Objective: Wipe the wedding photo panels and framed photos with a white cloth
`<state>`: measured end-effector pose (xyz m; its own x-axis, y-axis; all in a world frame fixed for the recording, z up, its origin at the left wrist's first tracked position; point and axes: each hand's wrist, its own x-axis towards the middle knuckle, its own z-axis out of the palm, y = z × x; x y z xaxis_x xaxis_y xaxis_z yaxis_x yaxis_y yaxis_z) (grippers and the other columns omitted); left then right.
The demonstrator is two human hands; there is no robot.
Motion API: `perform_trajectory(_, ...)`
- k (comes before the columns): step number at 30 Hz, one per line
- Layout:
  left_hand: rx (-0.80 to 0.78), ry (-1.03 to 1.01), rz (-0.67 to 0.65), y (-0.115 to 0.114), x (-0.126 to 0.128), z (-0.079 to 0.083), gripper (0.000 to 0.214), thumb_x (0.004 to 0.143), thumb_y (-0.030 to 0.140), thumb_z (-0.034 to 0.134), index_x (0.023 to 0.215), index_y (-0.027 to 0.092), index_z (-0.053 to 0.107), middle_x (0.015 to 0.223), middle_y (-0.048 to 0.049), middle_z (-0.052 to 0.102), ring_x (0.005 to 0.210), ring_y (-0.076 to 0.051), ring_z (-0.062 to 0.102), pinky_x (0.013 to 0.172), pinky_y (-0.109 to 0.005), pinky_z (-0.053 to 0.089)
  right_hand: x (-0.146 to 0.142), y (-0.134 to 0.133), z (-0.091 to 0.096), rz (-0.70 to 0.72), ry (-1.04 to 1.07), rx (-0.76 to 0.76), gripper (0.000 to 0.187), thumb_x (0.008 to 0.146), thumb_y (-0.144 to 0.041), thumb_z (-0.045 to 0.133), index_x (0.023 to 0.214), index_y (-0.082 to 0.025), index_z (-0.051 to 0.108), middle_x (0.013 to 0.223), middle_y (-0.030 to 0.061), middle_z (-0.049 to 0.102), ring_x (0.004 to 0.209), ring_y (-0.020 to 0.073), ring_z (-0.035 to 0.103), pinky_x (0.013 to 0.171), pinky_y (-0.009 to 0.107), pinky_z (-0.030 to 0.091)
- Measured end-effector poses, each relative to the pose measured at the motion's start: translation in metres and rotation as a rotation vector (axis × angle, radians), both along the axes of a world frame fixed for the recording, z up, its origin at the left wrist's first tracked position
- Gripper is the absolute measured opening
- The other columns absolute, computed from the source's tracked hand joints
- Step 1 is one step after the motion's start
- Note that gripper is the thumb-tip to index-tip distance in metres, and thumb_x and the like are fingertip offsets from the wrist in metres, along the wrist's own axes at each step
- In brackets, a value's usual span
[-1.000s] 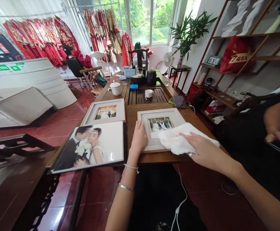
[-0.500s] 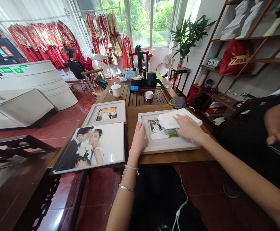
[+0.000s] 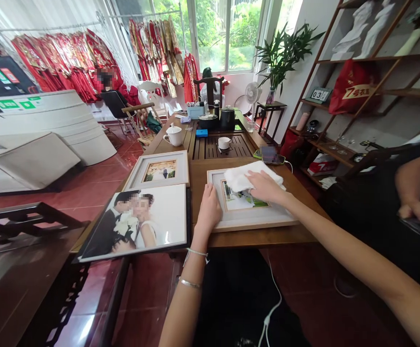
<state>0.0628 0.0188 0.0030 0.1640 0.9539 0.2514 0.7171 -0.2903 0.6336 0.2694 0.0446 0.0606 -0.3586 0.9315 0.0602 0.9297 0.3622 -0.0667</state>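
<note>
A light wooden picture frame [image 3: 253, 223] with a wide pale mat lies on the table in front of me. My left hand [image 3: 210, 208] grips its left edge, fingers together along the side. Under my right hand [image 3: 264, 187] is a folded white cloth [image 3: 244, 174], pressed against the upper part of the frame's front. The cloth hides the top of the small photo [image 3: 231, 201] inside. To the left rest a similar framed photo [image 3: 159, 171] and, overlapping its lower edge, a large wedding photo panel [image 3: 170, 212] that sticks out past the table's front edge.
Beyond the frames stand a white lidded cup [image 3: 174, 135], a small white cup [image 3: 224, 142] on a slatted tea tray [image 3: 210, 150], and a phone [image 3: 270, 155] with a cable. At the right, another person's hand [image 3: 414, 211] holds a dark device. A dark chair [image 3: 29, 217] stands at left.
My right hand has slid the white cloth left across the frame, covering more of the photo's top. My left hand stays on the frame's edge.
</note>
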Motion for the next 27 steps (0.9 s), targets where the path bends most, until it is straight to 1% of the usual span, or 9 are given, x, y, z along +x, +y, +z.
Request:
perform_trajectory(4, 0.008, 0.004, 0.004, 0.0, 0.0, 0.0, 0.054, 0.083, 0.002, 0.029, 0.136, 0.002, 0.039, 0.151, -0.0211, 0.031, 0.144, -0.027, 0.015, 0.119, -0.045, 0.02, 0.005, -0.048, 0.004, 0.131, 0.01, -0.07, 0.054, 0.075, -0.017, 0.046, 0.127, -0.008, 0.057, 0.14, 0.0145, 0.05, 0.131, 0.0259, 0.042, 0.11, 0.04, 0.031)
perform_trajectory(6, 0.007, 0.012, 0.007, 0.0, 0.0, 0.0, 0.054, 0.083, 0.003, 0.029, 0.136, 0.0, 0.039, 0.151, -0.0219, 0.03, 0.144, -0.026, 0.015, 0.119, -0.043, 0.02, 0.011, -0.073, 0.008, 0.205, 0.044, -0.078, 0.057, 0.072, -0.015, 0.045, 0.127, -0.008, 0.056, 0.139, 0.0139, 0.051, 0.129, 0.0272, 0.045, 0.109, 0.042, 0.034)
perform_trajectory(8, 0.007, 0.012, 0.009, 0.0, 0.0, 0.0, 0.054, 0.084, 0.003, 0.028, 0.136, -0.002, 0.038, 0.151, -0.0224, 0.03, 0.144, -0.026, 0.014, 0.119, -0.042, 0.02, 0.019, -0.096, 0.012, 0.232, 0.063, -0.061, 0.06, 0.069, -0.013, 0.044, 0.128, -0.008, 0.056, 0.138, 0.0128, 0.052, 0.128, 0.0277, 0.046, 0.108, 0.044, 0.035)
perform_trajectory(12, 0.011, -0.01, 0.004, 0.001, -0.001, -0.003, 0.054, 0.084, 0.004, 0.029, 0.138, 0.002, 0.038, 0.152, -0.0206, 0.03, 0.144, -0.026, 0.015, 0.119, -0.044, 0.021, 0.028, -0.131, 0.017, 0.195, 0.01, 0.038, 0.066, 0.064, -0.009, 0.044, 0.128, -0.01, 0.056, 0.135, 0.0115, 0.056, 0.127, 0.0279, 0.047, 0.106, 0.047, 0.038)
perform_trajectory(15, 0.02, -0.031, -0.008, 0.003, -0.003, -0.005, 0.054, 0.084, 0.005, 0.031, 0.138, 0.006, 0.039, 0.152, -0.0176, 0.031, 0.145, -0.026, 0.015, 0.119, -0.046, 0.02, 0.028, -0.144, 0.012, 0.119, -0.057, 0.171, 0.066, 0.062, -0.007, 0.044, 0.127, -0.012, 0.057, 0.131, 0.0088, 0.06, 0.128, 0.0303, 0.045, 0.106, 0.053, 0.035)
perform_trajectory(17, 0.024, -0.045, -0.011, 0.003, -0.004, -0.006, 0.055, 0.084, 0.005, 0.032, 0.139, 0.008, 0.038, 0.152, -0.016, 0.031, 0.145, -0.025, 0.014, 0.119, -0.047, 0.019, 0.029, -0.143, 0.005, 0.083, -0.088, 0.233, 0.066, 0.063, -0.006, 0.044, 0.128, -0.013, 0.056, 0.132, 0.0062, 0.059, 0.129, 0.0312, 0.043, 0.107, 0.056, 0.031)
perform_trajectory(20, 0.018, -0.043, -0.004, 0.004, -0.004, -0.006, 0.056, 0.084, 0.005, 0.032, 0.139, 0.008, 0.038, 0.152, -0.0161, 0.031, 0.145, -0.025, 0.014, 0.119, -0.047, 0.019, 0.03, -0.128, -0.005, 0.036, -0.126, 0.273, 0.066, 0.066, -0.005, 0.044, 0.13, -0.014, 0.054, 0.135, 0.0036, 0.056, 0.131, 0.0322, 0.039, 0.109, 0.057, 0.025)
perform_trajectory(23, 0.0, -0.023, -0.001, 0.003, -0.004, -0.004, 0.056, 0.083, 0.004, 0.032, 0.138, 0.004, 0.038, 0.152, -0.0185, 0.029, 0.145, -0.026, 0.014, 0.119, -0.045, 0.02, 0.032, -0.097, -0.01, -0.011, -0.154, 0.26, 0.063, 0.069, -0.005, 0.045, 0.131, -0.014, 0.053, 0.137, 0.0049, 0.054, 0.134, 0.0322, 0.034, 0.111, 0.056, 0.02)
perform_trajectory(27, 0.013, -0.023, -0.003, 0.003, -0.003, -0.004, 0.058, 0.081, 0.003, 0.032, 0.139, 0.006, 0.038, 0.152, -0.0179, 0.03, 0.144, -0.027, 0.015, 0.119, -0.047, 0.021, 0.029, -0.042, -0.003, -0.158, -0.068, 0.16, 0.059, 0.074, -0.011, 0.046, 0.133, -0.006, 0.048, 0.138, 0.0139, 0.052, 0.137, 0.0312, 0.029, 0.113, 0.054, 0.016)
